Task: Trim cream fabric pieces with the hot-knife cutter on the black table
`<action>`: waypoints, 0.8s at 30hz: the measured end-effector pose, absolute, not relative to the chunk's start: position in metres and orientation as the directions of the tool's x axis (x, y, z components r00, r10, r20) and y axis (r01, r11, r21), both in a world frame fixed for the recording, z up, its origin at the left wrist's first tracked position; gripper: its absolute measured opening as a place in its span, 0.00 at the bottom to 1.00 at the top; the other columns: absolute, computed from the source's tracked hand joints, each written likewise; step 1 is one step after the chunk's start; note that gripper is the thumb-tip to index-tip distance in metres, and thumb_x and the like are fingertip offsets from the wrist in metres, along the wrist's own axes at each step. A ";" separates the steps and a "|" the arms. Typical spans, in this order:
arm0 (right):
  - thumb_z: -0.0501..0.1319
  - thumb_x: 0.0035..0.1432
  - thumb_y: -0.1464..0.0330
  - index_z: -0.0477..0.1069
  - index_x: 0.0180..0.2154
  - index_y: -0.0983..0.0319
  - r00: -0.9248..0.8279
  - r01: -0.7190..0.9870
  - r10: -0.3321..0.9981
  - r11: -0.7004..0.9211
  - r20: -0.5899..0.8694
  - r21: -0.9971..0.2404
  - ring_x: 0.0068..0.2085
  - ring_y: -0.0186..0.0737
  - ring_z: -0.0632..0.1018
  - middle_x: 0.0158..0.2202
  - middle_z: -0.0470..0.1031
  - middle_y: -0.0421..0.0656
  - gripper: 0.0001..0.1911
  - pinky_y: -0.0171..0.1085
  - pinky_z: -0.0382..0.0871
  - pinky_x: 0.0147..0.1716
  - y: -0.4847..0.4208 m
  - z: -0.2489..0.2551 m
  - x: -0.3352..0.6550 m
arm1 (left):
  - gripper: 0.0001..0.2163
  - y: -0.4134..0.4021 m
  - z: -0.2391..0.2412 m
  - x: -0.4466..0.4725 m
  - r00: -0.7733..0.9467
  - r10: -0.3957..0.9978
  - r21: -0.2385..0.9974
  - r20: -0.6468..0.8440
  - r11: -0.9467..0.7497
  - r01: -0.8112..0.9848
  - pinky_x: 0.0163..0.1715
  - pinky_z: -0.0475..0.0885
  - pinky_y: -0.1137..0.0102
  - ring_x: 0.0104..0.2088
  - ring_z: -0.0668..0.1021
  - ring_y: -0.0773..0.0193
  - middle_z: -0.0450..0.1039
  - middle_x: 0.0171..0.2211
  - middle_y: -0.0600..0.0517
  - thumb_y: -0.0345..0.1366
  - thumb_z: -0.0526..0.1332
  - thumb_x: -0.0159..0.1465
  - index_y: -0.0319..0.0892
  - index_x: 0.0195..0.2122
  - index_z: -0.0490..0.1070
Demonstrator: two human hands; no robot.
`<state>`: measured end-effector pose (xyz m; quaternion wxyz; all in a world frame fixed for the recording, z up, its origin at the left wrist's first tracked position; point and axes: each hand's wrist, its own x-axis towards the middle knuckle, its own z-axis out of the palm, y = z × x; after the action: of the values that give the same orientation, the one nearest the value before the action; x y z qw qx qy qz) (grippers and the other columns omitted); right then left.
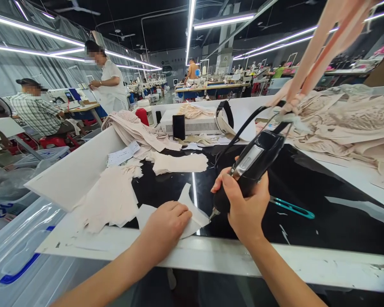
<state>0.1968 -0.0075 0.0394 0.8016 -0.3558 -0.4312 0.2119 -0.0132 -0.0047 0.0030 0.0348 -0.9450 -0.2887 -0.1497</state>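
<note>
In my right hand [248,204] is a black handheld power tool [252,157] with a silver switch plate and a cable. Its fingers wrap round the body, and the thin metal tip points down-left at the edge of a white fabric piece [195,215]. My left hand [168,224] bears down on this piece with fingers pressed together; its thumb and the cloth beneath the palm are hidden. Tip and cloth edge look to be touching. Peach fabric strips [320,55] hang from above, knotted at the tool's rear end. Right of the tool lies a teal slim tool [294,207].
Pale fabric pieces [109,200] are piled on the left, another stack [179,163] behind. A phone [178,127] leans against a white vented box [195,126]. Fabric heaps [345,119] cover the right. White boards [80,170] wall the black work surface [307,183]. People work beyond.
</note>
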 end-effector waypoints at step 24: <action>0.84 0.55 0.56 0.75 0.45 0.53 0.588 -0.072 0.677 0.588 0.441 -0.806 0.26 0.41 0.80 0.32 0.83 0.38 0.24 0.44 0.79 0.30 -0.013 0.033 0.198 | 0.12 -0.011 -0.018 0.007 0.826 0.440 0.090 0.351 -0.894 0.438 0.57 0.83 0.66 0.52 0.86 0.58 0.85 0.50 0.45 0.32 0.56 0.85 0.39 0.60 0.79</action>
<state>0.1979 -0.0129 0.0327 0.8016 -0.3894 -0.3889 0.2337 0.0074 -0.0111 -0.0180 -0.0026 -0.9556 -0.2299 -0.1845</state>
